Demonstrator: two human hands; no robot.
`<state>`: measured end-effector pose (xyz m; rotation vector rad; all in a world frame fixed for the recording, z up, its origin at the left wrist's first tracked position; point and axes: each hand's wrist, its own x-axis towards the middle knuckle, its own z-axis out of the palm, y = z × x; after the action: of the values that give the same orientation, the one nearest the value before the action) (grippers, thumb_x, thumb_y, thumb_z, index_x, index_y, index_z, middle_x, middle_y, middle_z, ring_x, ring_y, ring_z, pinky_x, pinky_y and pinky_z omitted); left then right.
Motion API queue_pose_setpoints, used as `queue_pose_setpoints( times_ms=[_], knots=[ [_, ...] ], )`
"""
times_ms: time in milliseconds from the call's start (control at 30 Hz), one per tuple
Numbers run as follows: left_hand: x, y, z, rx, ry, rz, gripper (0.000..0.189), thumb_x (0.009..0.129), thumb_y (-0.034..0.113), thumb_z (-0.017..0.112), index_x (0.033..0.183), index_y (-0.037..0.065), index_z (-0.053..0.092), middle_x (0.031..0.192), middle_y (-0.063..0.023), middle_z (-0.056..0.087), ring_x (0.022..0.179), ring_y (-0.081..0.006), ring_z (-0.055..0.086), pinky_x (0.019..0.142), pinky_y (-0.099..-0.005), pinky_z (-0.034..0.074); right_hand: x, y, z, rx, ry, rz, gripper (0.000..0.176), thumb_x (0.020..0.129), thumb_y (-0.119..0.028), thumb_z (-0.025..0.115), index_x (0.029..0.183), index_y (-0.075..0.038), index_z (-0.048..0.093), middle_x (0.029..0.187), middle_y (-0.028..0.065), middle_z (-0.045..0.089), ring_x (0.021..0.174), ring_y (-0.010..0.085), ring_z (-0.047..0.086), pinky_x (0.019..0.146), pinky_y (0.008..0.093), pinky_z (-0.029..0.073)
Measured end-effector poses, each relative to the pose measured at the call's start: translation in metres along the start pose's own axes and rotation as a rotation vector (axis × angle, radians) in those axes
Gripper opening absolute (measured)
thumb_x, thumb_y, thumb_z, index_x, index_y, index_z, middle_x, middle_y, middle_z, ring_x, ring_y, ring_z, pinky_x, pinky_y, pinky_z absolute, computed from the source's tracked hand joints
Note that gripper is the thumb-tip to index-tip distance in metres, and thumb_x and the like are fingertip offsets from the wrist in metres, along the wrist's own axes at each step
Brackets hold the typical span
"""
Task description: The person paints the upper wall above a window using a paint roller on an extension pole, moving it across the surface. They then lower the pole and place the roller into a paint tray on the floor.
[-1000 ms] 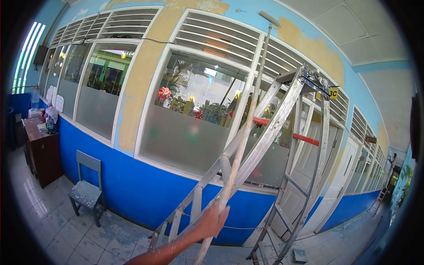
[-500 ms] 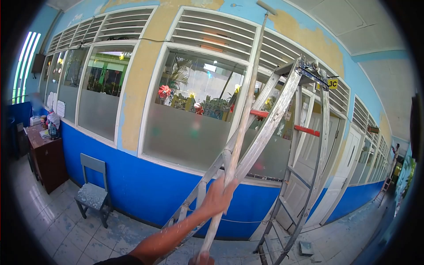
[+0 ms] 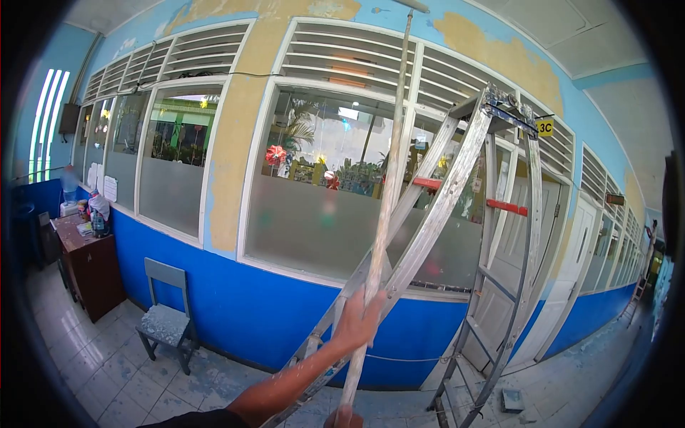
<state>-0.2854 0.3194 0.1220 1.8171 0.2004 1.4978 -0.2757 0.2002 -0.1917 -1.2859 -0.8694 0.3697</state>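
Note:
A long, paint-smeared pole (image 3: pixel 394 164) runs from the bottom edge up to the top of the wall. Its grey, bar-shaped head (image 3: pixel 412 6) is at the light-blue upper wall, partly cut off by the frame. My left hand (image 3: pixel 357 322) is closed around the pole about a third of the way up. Lower down, at the bottom edge, my right hand (image 3: pixel 343 419) grips the pole too, mostly out of frame. Close behind the pole stands a worn stepladder (image 3: pixel 442 207) with red braces. Ragged yellowish patches (image 3: pixel 492 46) show in the blue paint beside the head.
Framed windows (image 3: pixel 321 214) with louvres above line the wall. A flake-covered chair (image 3: pixel 165 321) and a brown desk (image 3: pixel 89 274) with bottles stand left. A small tray-like object (image 3: pixel 511 401) lies on the tiled floor (image 3: pixel 135 371). Far right, a person (image 3: pixel 651 235) is up on a ladder.
The pole's head has moved left along the upper wall, away from the yellowish patch. Both hands keep their hold. The view has shifted slightly, so the scene sits farther right and lower.

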Motion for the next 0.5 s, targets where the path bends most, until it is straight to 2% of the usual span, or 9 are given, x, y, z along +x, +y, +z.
queue_pose_setpoints(
  times_ms=[33,133,233,300,367,467,500],
  knots=[
    [-0.019,-0.008,-0.002,0.043,0.024,0.061,0.037,0.104,0.033,0.050,0.103,-0.004,0.056,0.067,-0.0075,0.057,0.052,-0.0156,0.057,0.045,-0.0318,0.047,-0.024,0.012,-0.010,-0.053,-0.041,-0.180,0.057,0.100,-0.053,0.050,0.061,-0.011,0.048,0.049,0.0012,0.045,0.040,0.0121,0.040,0.038,0.0281,0.027],
    [-0.066,-0.001,-0.005,-0.082,-0.072,-0.215,0.035,0.105,0.031,0.048,0.103,-0.003,0.056,0.067,-0.0052,0.055,0.053,-0.0157,0.058,0.045,-0.0315,0.047,-0.005,0.007,-0.008,-0.096,-0.013,-0.222,0.055,0.101,-0.052,0.049,0.063,-0.011,0.048,0.050,0.0009,0.045,0.040,0.0119,0.041,0.038,0.0287,0.028],
    [-0.023,0.019,-0.001,-0.048,-0.074,-0.153,0.033,0.105,0.032,0.049,0.102,0.000,0.056,0.068,-0.0045,0.054,0.061,-0.0153,0.060,0.054,-0.0324,0.049,-0.002,-0.013,-0.015,-0.157,0.005,-0.220,0.054,0.102,-0.050,0.049,0.065,-0.011,0.048,0.051,0.0005,0.045,0.041,0.0117,0.041,0.039,0.0293,0.028],
    [0.027,0.029,0.002,-0.125,-0.107,-0.168,0.035,0.105,0.035,0.050,0.100,0.000,0.055,0.068,-0.0028,0.053,0.067,-0.0121,0.057,0.060,-0.0325,0.047,0.015,-0.047,-0.016,-0.146,-0.010,-0.222,0.051,0.102,-0.049,0.048,0.067,-0.011,0.049,0.051,0.0004,0.045,0.042,0.0115,0.041,0.039,0.0297,0.028],
    [0.076,0.016,0.009,-0.253,-0.052,-0.001,0.035,0.104,0.040,0.054,0.094,0.006,0.051,0.064,0.0038,0.047,0.053,-0.0052,0.044,0.046,-0.0269,0.037,0.045,-0.098,-0.011,-0.086,-0.071,-0.223,0.048,0.103,-0.047,0.047,0.071,-0.011,0.050,0.052,0.0003,0.045,0.042,0.0113,0.041,0.040,0.0302,0.029],
    [0.069,0.007,0.006,-0.194,-0.006,0.006,0.035,0.104,0.040,0.054,0.092,0.007,0.050,0.064,0.0048,0.043,0.052,-0.0047,0.041,0.045,-0.0261,0.035,0.040,-0.095,-0.008,-0.133,-0.118,-0.256,0.043,0.104,-0.043,0.047,0.075,-0.011,0.050,0.053,0.0003,0.045,0.044,0.0104,0.042,0.041,0.0299,0.032],
    [0.048,0.002,0.000,-0.118,0.006,-0.024,0.036,0.103,0.039,0.054,0.099,0.004,0.054,0.067,0.0028,0.047,0.057,-0.0062,0.046,0.050,-0.0273,0.040,0.020,-0.123,-0.003,-0.005,-0.090,-0.179,0.041,0.103,-0.039,0.051,0.074,-0.010,0.050,0.054,0.0006,0.046,0.045,0.0108,0.044,0.042,0.0295,0.034]
  ],
)
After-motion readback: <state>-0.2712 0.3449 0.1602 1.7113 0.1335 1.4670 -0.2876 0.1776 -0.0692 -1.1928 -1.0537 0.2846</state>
